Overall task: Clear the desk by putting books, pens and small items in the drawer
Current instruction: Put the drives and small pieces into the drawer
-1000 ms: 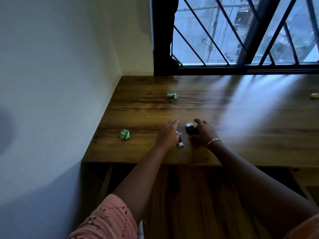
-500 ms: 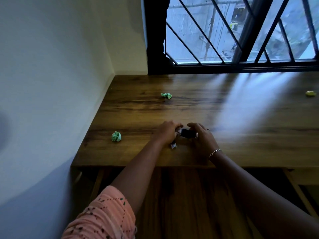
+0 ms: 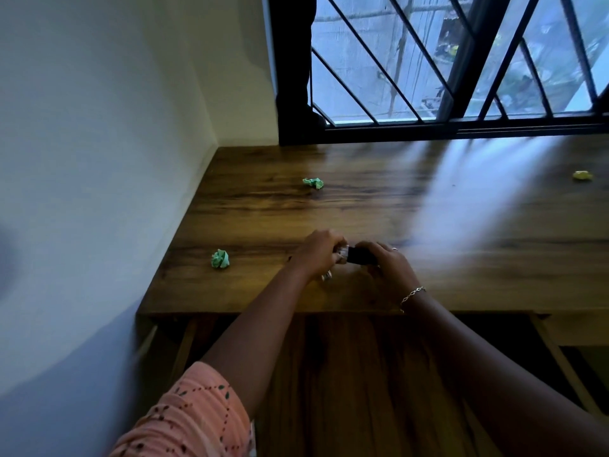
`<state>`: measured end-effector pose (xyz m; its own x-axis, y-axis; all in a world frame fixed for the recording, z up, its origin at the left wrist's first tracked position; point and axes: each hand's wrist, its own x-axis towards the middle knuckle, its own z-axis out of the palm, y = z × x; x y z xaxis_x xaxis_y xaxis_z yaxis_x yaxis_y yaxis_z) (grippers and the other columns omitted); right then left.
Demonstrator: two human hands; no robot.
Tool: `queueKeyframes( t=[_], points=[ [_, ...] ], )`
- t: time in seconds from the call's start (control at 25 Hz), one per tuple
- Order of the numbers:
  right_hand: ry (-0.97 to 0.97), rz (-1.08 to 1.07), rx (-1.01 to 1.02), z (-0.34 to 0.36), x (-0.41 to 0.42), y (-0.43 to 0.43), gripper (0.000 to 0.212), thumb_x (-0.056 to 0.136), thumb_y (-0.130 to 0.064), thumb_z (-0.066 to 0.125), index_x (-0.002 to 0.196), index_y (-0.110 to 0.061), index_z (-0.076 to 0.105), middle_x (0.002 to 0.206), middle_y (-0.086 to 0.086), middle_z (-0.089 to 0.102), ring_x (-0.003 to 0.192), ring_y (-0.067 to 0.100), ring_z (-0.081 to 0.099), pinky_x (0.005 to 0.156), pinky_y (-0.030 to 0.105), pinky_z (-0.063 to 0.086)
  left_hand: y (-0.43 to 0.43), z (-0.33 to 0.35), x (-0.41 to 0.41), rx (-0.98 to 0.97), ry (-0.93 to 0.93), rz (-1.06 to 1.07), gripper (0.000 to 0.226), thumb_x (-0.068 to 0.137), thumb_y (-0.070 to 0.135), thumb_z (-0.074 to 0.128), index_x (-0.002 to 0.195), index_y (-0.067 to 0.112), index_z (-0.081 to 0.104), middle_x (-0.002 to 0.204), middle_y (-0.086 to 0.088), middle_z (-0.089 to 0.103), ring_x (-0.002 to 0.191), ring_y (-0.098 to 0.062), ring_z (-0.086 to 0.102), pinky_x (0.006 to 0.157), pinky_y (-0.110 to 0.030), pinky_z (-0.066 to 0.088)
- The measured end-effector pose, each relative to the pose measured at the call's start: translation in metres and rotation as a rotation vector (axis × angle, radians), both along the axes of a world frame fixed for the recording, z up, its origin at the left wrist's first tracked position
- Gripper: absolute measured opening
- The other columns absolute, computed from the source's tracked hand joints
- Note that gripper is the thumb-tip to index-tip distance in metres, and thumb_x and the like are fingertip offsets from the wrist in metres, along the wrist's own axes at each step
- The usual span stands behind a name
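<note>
Both hands have drawn together from lying apart a second ago on the desk (image 3: 428, 199): the left hand (image 3: 316, 255) curls round a small silvery item (image 3: 342, 251), and the right hand (image 3: 387, 267) pinches a small black object (image 3: 361, 255) butted against it, near the desk's front. One green paper ball (image 3: 220, 258) lies at the desk's front left, a second green wad (image 3: 313, 183) further back, a yellowish wad (image 3: 582, 175) at its far right; what the wooden panel (image 3: 362, 374) under its front edge belongs to, I cannot tell.

No legible text or labels
</note>
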<state>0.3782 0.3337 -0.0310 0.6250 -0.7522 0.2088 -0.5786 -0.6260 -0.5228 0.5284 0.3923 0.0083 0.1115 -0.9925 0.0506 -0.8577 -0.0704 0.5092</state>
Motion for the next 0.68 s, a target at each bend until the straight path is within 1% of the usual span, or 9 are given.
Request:
queueKeyframes(
  t=[0.2, 0.28, 0.4, 0.52, 0.68],
  points=[
    [-0.046, -0.024, 0.020, 0.004, -0.005, 0.008, 0.042, 0.078, 0.002, 0.062, 0.120, -0.005, 0.057, 0.120, 0.018, 0.060, 0.106, 0.037, 0.056, 0.086, 0.037, 0.045, 0.002, 0.003, -0.002, -0.005, 0.057, 0.039, 0.030, 0.081, 0.004, 0.066, 0.111, 0.004, 0.063, 0.109, -0.013, 0.066, 0.097, -0.020, 0.063, 0.077, -0.024, 0.048],
    [-0.031, -0.015, 0.033, 0.005, -0.008, 0.009, 0.042, 0.080, -0.001, 0.062, 0.121, -0.006, 0.056, 0.121, 0.018, 0.059, 0.107, 0.036, 0.055, 0.087, 0.038, 0.045, 0.003, 0.004, -0.002, 0.009, 0.096, 0.021, 0.036, 0.078, 0.003, 0.070, 0.113, 0.003, 0.063, 0.110, -0.014, 0.066, 0.097, -0.020, 0.063, 0.080, -0.025, 0.049],
    [-0.051, 0.004, 0.033, 0.008, -0.012, 0.010, 0.042, 0.080, 0.000, 0.063, 0.121, -0.006, 0.057, 0.120, 0.018, 0.059, 0.107, 0.037, 0.056, 0.089, 0.041, 0.045, 0.005, 0.007, -0.002, 0.024, 0.120, -0.013, 0.042, 0.075, 0.000, 0.071, 0.116, 0.002, 0.062, 0.112, -0.015, 0.066, 0.101, -0.021, 0.063, 0.082, -0.023, 0.047],
    [-0.058, 0.000, 0.009, 0.009, -0.014, 0.010, 0.040, 0.080, 0.001, 0.063, 0.119, -0.005, 0.058, 0.118, 0.019, 0.060, 0.106, 0.036, 0.056, 0.088, 0.040, 0.046, 0.005, 0.009, -0.004, 0.024, 0.126, -0.025, 0.042, 0.075, 0.001, 0.072, 0.116, 0.002, 0.062, 0.112, -0.015, 0.066, 0.101, -0.022, 0.063, 0.083, -0.024, 0.047],
    [-0.069, -0.013, -0.007, 0.008, -0.014, 0.012, 0.038, 0.079, -0.001, 0.064, 0.117, -0.005, 0.059, 0.114, 0.019, 0.062, 0.102, 0.036, 0.058, 0.084, 0.038, 0.046, 0.005, 0.009, -0.006, 0.023, 0.100, -0.018, 0.041, 0.076, 0.004, 0.073, 0.115, 0.002, 0.062, 0.110, -0.016, 0.066, 0.097, -0.022, 0.063, 0.080, -0.024, 0.048]
  ],
)
